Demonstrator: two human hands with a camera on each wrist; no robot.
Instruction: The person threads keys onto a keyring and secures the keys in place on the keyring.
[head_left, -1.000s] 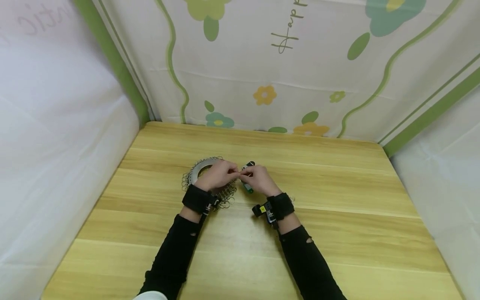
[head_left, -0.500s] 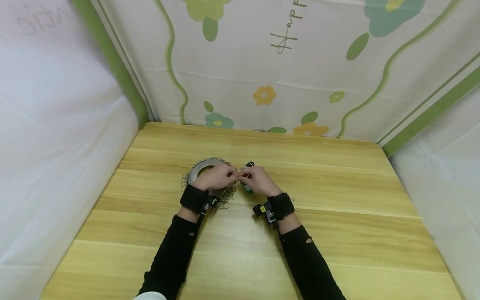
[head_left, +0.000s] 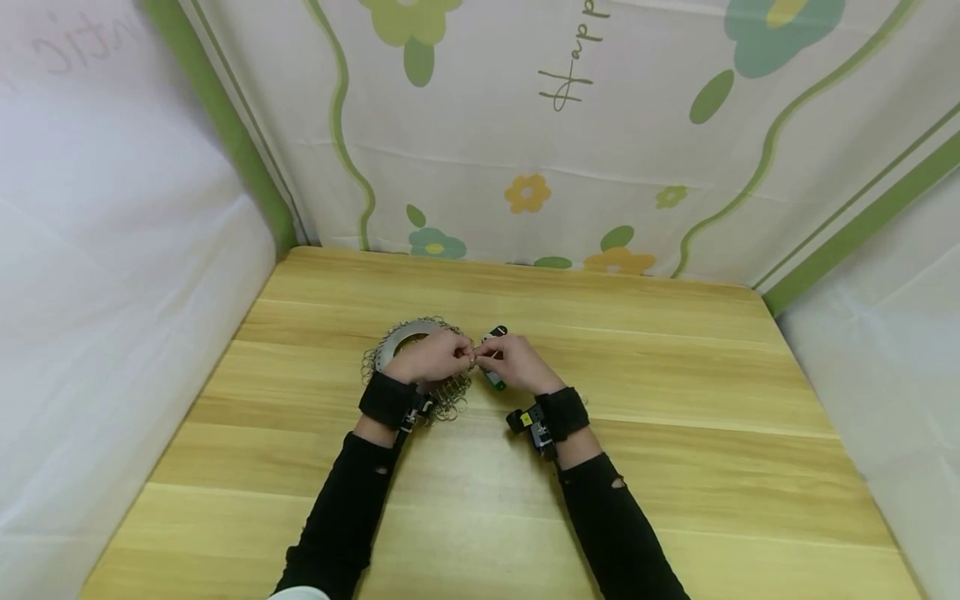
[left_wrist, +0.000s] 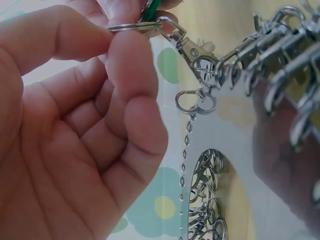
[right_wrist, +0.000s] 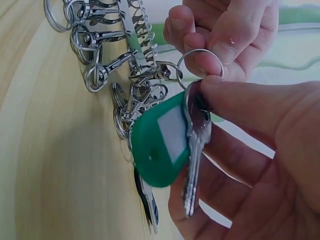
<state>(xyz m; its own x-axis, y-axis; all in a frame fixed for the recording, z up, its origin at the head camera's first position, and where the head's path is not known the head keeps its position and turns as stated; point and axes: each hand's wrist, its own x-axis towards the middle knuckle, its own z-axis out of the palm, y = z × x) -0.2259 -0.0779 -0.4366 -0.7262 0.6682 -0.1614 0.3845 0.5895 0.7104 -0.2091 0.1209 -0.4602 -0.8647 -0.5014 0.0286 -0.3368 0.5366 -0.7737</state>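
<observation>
In the right wrist view my right hand (head_left: 521,364) pinches the head of a silver key (right_wrist: 194,165) between thumb and finger. A green key tag (right_wrist: 155,145) with a white label hangs beside the key. My left hand (head_left: 431,357) pinches a split ring (left_wrist: 135,27), which is linked to a swivel clasp (left_wrist: 195,52). That clasp hangs from the edge of a flat metal ring (head_left: 390,343) with a wide hole, lined with several clasps and small rings. Both hands' fingertips nearly meet at the split ring. Whether the key is threaded on it I cannot tell.
A black-tagged key (right_wrist: 145,200) lies on the wooden table (head_left: 675,433), just beyond the right fingers. White fabric walls with printed flowers (head_left: 527,193) rise at the back and both sides of the table.
Both hands' fingertips have shifted slightly left and toward the body, with a small gap now showing between them. The metal ring stays in place under the left hand.
</observation>
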